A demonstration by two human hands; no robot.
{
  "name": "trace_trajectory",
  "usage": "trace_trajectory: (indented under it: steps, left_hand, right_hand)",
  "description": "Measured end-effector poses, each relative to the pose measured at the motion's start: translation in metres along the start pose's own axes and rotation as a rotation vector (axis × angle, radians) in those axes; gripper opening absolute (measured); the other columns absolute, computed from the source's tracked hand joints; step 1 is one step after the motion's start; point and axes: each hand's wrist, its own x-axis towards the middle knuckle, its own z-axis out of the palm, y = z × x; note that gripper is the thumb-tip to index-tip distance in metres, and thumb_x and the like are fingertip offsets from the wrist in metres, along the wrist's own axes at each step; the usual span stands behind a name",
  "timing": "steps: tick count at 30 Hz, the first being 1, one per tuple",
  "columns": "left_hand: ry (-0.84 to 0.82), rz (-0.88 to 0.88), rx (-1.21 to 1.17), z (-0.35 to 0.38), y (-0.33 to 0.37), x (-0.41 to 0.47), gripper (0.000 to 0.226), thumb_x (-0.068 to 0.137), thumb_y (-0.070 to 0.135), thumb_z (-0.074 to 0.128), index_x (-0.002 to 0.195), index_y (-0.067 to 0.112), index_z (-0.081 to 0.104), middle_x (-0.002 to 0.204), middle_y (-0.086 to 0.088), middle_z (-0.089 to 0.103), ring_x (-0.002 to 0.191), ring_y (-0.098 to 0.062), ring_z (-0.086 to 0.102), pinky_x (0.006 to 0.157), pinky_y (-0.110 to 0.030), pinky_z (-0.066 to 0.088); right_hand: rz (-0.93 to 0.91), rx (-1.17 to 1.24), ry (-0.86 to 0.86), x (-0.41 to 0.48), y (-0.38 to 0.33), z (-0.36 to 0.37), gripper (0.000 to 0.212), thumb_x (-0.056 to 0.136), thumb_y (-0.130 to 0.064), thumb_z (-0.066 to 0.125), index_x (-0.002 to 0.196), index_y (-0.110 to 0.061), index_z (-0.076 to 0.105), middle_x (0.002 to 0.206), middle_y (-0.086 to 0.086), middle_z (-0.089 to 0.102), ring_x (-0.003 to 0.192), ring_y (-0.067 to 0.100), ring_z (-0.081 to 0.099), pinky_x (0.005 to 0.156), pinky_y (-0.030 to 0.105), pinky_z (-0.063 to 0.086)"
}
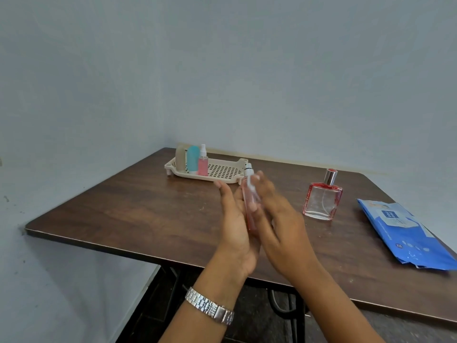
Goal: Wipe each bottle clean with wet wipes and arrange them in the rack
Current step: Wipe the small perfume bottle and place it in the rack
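Observation:
A slim pink spray bottle (pixel 250 201) with a white cap is held upright above the table's middle, between both hands. My left hand (pixel 235 219), with a metal watch on its wrist, has straight fingers and its palm lies against the bottle's left side. My right hand (pixel 277 219) holds the bottle from the right, thumb across its front and fingers behind it. A white bit shows at the bottle's neck; I cannot tell if it is a wipe. The cream rack (pixel 222 172) at the back holds a beige bottle (pixel 180 157), a teal bottle (pixel 193 158) and a pink spray bottle (pixel 203 164), all upright at its left end.
A square glass perfume bottle (pixel 322 199) with red edges and a silver cap stands to the right of my hands. A blue wet wipes pack (pixel 408 233) lies at the right edge of the brown table (pixel 148 214). Walls close in behind and to the left.

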Motion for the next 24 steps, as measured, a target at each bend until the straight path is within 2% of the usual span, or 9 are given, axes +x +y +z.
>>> trace_trajectory:
  steps: [2, 4, 7, 9, 11, 14, 18, 21, 24]
  left_hand:
    - [0.017, 0.018, 0.018, 0.004, -0.002, -0.003, 0.076, 0.075, 0.076, 0.021, 0.121, 0.030, 0.060, 0.109, 0.003, 0.072, 0.104, -0.011, 0.067, 0.087, -0.030, 0.050]
    - [0.045, 0.036, -0.004, 0.006, 0.001, -0.003, 0.069, 0.082, 0.072, 0.021, 0.111, 0.027, 0.064, 0.097, 0.004, 0.075, 0.094, -0.010, 0.070, 0.083, -0.029, 0.050]
    - [0.093, 0.043, -0.023, 0.004, 0.006, 0.001, 0.067, 0.088, 0.068, 0.024, 0.094, 0.020, 0.069, 0.073, -0.001, 0.073, 0.073, -0.012, 0.072, 0.065, -0.026, 0.056]
    - [0.107, 0.037, -0.051, 0.001, 0.009, 0.001, 0.058, 0.090, 0.064, 0.033, 0.089, 0.018, 0.068, 0.060, 0.000, 0.066, 0.056, -0.010, 0.066, 0.051, -0.023, 0.053]
    - [0.101, 0.018, -0.105, -0.002, 0.011, 0.003, 0.047, 0.090, 0.056, 0.044, 0.093, 0.018, 0.070, 0.061, 0.002, 0.061, 0.047, -0.007, 0.057, 0.045, -0.020, 0.049]
    - [0.054, 0.005, -0.136, -0.009, 0.010, 0.007, 0.042, 0.089, 0.051, 0.049, 0.107, 0.021, 0.070, 0.085, 0.002, 0.063, 0.060, -0.005, 0.057, 0.050, -0.021, 0.050]
    - [-0.036, -0.011, -0.122, -0.006, -0.004, 0.001, 0.045, 0.086, 0.050, 0.047, 0.112, 0.017, 0.064, 0.077, 0.002, 0.066, 0.072, -0.009, 0.065, 0.064, -0.024, 0.053]
    - [0.091, 0.077, 0.011, -0.001, -0.008, 0.001, 0.049, 0.085, 0.050, 0.047, 0.113, 0.015, 0.066, 0.094, -0.002, 0.072, 0.086, -0.011, 0.070, 0.075, -0.026, 0.054]
    - [0.213, 0.217, 0.269, -0.003, -0.006, 0.007, 0.064, 0.087, 0.065, 0.042, 0.135, 0.023, 0.051, 0.128, -0.005, 0.060, 0.112, -0.016, 0.062, 0.092, -0.034, 0.052]
  right_hand:
    - [0.096, 0.059, 0.012, 0.011, -0.002, -0.001, 0.052, 0.093, -0.034, 0.044, 0.143, -0.026, 0.031, 0.143, -0.009, 0.041, 0.126, -0.010, 0.036, 0.101, 0.007, 0.030]
    - [0.138, 0.089, -0.001, 0.015, -0.005, 0.000, 0.056, 0.090, -0.037, 0.045, 0.143, -0.024, 0.031, 0.139, -0.008, 0.046, 0.122, -0.006, 0.042, 0.099, 0.008, 0.034]
    - [0.109, 0.084, -0.007, 0.004, -0.013, 0.007, 0.057, 0.092, -0.040, 0.044, 0.145, -0.024, 0.029, 0.138, -0.006, 0.047, 0.121, -0.002, 0.045, 0.098, 0.012, 0.038]
    - [0.052, 0.076, 0.018, -0.010, -0.014, 0.012, 0.054, 0.093, -0.039, 0.041, 0.144, -0.026, 0.030, 0.140, -0.007, 0.046, 0.123, -0.003, 0.044, 0.100, 0.012, 0.037]
    - [0.011, 0.087, 0.025, -0.022, -0.012, 0.014, 0.052, 0.094, -0.036, 0.041, 0.144, -0.031, 0.028, 0.143, -0.007, 0.043, 0.128, -0.001, 0.041, 0.103, 0.019, 0.038]
    - [0.036, 0.153, 0.011, -0.027, -0.010, 0.014, 0.051, 0.094, -0.038, 0.042, 0.143, -0.032, 0.029, 0.141, -0.006, 0.047, 0.128, 0.006, 0.044, 0.102, 0.032, 0.043]
    - [0.212, 0.306, 0.035, -0.008, -0.016, 0.011, 0.055, 0.089, -0.046, 0.046, 0.136, -0.018, 0.045, 0.111, -0.012, 0.062, 0.100, -0.004, 0.059, 0.080, 0.017, 0.047]
    - [0.322, 0.583, -0.005, 0.004, -0.017, 0.009, 0.039, 0.091, -0.028, 0.055, 0.130, -0.025, 0.047, 0.119, -0.010, 0.062, 0.108, -0.001, 0.058, 0.092, 0.021, 0.047]
    - [0.364, 0.710, -0.049, 0.008, -0.014, 0.005, 0.038, 0.091, -0.014, 0.053, 0.127, -0.023, 0.046, 0.117, -0.005, 0.063, 0.104, 0.004, 0.062, 0.083, 0.024, 0.052]
